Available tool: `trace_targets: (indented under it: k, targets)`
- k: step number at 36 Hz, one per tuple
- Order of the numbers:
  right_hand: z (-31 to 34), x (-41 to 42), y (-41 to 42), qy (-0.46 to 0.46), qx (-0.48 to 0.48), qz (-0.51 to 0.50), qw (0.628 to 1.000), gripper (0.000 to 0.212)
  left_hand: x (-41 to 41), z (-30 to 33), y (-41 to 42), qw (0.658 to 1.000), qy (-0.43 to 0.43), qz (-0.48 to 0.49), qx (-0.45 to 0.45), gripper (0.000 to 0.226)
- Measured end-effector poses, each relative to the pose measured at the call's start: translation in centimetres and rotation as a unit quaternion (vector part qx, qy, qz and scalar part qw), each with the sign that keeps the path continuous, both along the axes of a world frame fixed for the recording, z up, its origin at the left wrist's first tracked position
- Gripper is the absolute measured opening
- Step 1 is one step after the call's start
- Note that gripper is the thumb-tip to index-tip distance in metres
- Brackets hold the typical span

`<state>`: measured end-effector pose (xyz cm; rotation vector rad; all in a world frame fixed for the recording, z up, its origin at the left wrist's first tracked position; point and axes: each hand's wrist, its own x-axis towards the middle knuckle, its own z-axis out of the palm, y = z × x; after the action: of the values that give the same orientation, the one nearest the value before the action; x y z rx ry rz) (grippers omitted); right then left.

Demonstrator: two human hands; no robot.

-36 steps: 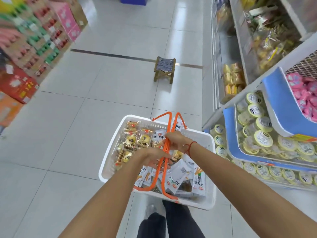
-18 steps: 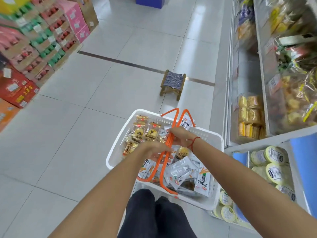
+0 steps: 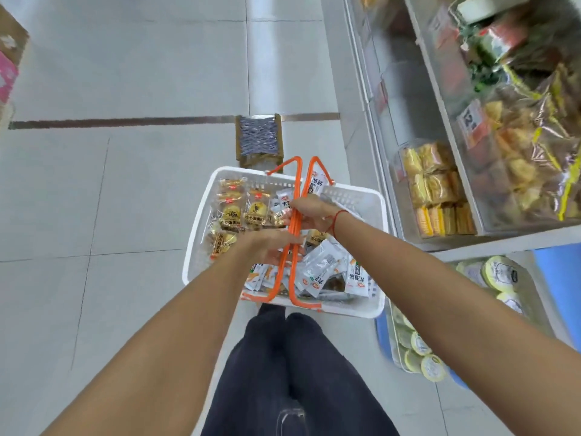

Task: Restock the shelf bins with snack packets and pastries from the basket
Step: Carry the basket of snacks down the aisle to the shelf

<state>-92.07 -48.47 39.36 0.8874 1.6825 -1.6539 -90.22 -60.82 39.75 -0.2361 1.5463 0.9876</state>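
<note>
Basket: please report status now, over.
Both hands, right hand and left hand, grip orange handles. White basket full of packets. Woven stool ahead.

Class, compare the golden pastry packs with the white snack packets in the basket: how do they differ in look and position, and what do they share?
The golden pastry packs are clear-wrapped, showing round yellow pastries; the white snack packets are opaque with printed labels. The pastry packs lie fairly flat at the far left of the basket; the white packets sit jumbled, overlapping, nearer the person. Both lie loose in the same white basket under its orange handles.
</note>
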Motion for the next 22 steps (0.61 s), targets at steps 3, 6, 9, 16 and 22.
trace_targets:
  k: [3, 6, 9, 16, 22]
  targets:
    - [0.0, -3.3, 0.9, -0.007, -0.006, -0.031, 0.999, 0.008, -4.1, 0.3, 0.8, 1.0, -0.009, -0.026, -0.002, 0.017]
    - [-0.5, -6.6, 1.8, -0.009, -0.007, -0.047, 0.999, 0.012, -8.0, 0.4, 1.7, 0.999, -0.013, -0.044, -0.008, 0.015]
    - [-0.9, -10.1, 2.8, -0.012, -0.016, -0.065, 0.998, 0.017, -11.9, 0.4, 2.8, 0.998, -0.017, -0.063, -0.013, 0.013]
    - [-2.1, -18.2, 5.7, -0.022, -0.042, -0.101, 0.994, 0.011, -21.0, -0.6, 5.6, 0.992, -0.001, -0.115, -0.044, 0.012]
    - [-3.3, -24.4, 8.2, -0.028, -0.029, -0.133, 0.99, 0.012, -27.4, -0.7, 8.5, 0.99, -0.009, -0.131, -0.051, 0.016]
